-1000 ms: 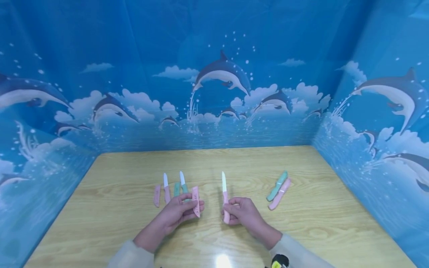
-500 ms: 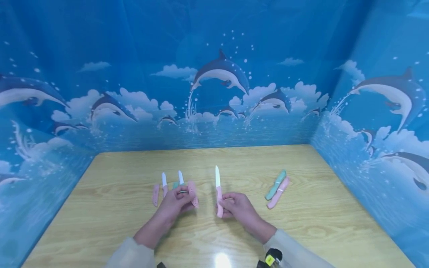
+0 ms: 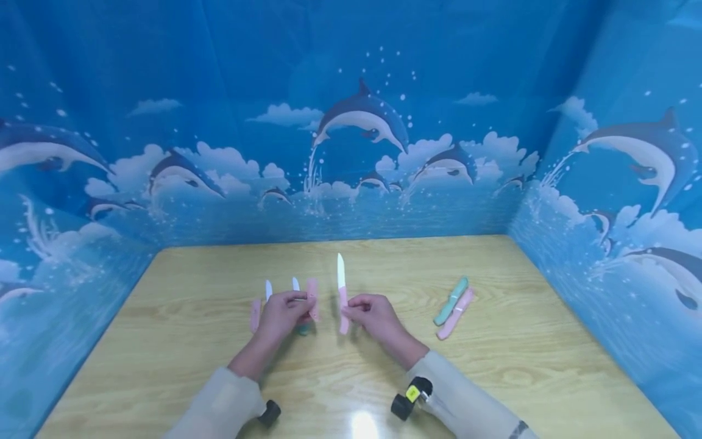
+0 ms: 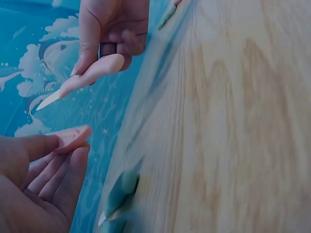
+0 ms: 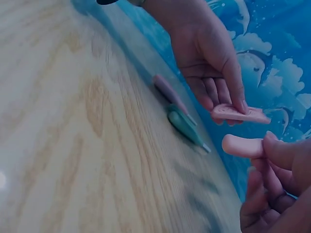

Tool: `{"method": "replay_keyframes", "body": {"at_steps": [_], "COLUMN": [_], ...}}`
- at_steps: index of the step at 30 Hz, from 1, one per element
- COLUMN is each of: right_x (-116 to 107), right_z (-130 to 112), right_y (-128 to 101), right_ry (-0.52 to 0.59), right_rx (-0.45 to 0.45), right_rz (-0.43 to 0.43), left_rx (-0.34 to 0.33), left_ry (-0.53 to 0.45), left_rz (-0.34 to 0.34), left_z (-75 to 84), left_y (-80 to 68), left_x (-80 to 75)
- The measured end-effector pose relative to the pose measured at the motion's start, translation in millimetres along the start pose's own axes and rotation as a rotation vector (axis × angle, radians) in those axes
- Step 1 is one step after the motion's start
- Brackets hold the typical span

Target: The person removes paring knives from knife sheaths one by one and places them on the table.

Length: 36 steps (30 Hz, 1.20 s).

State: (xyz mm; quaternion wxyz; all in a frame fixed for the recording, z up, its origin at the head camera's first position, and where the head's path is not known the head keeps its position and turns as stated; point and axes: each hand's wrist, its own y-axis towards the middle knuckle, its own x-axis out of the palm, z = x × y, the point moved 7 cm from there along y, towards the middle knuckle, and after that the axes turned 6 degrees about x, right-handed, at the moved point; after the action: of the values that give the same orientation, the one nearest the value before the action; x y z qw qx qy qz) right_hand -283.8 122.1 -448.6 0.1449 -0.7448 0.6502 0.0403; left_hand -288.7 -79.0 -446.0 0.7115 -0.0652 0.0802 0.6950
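While the two hands were being lifted and carried away from the body over the last second, the gap between them was narrowed. The right hand (image 3: pixel 373 312) was clamped on a pink-handled knife (image 3: pixel 342 294), its thumb and fingers curled round the handle and the white blade pointed up and away; the knife was raised higher than it had been a second before and brought in toward the middle. The left hand (image 3: pixel 282 312) was pinched on a pink sheath (image 3: pixel 313 299), held upright just beside the knife but apart from it. In the left wrist view the sheath (image 4: pixel 72 137) was seen gripped between thumb and fingers, with the knife (image 4: pixel 85 78) a little way off. The sheath and blade were judged to be lined up side by side but not yet joined, so that the capping of the blade seemed close at hand and not begun.

Behind the left hand, on the bench (image 3: pixel 493 366), two more uncovered knives were partly hidden, only their white tips (image 3: pixel 268 289) being shown, and a second pink sheath (image 3: pixel 255 315) lay flat beside them. Well to the right, a green knife (image 3: pixel 452 300) and a pink one (image 3: pixel 456 314), both already sheathed, lay touching each other, unmoved throughout. A blue dolphin backdrop (image 3: pixel 362 116) was stood round the bench on three sides.
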Motion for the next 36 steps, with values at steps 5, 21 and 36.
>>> {"method": "replay_keyframes", "body": {"at_steps": [5, 21, 36], "right_x": [7, 23, 29], "right_z": [-1, -2, -3], "right_y": [10, 27, 37], "right_ry": [-0.059, -0.201, -0.295], "right_rx": [-0.009, 0.013, 0.053], "right_rz": [0.019, 0.039, 0.029], "left_rx": [-0.013, 0.087, 0.118], "left_ry": [0.083, 0.511, 0.782], "left_rz": [-0.009, 0.024, -0.028], "left_z": [-5.3, 5.8, 9.3], "left_y": [7.4, 20.0, 24.1], "left_x": [-2.2, -2.7, 16.7]}}
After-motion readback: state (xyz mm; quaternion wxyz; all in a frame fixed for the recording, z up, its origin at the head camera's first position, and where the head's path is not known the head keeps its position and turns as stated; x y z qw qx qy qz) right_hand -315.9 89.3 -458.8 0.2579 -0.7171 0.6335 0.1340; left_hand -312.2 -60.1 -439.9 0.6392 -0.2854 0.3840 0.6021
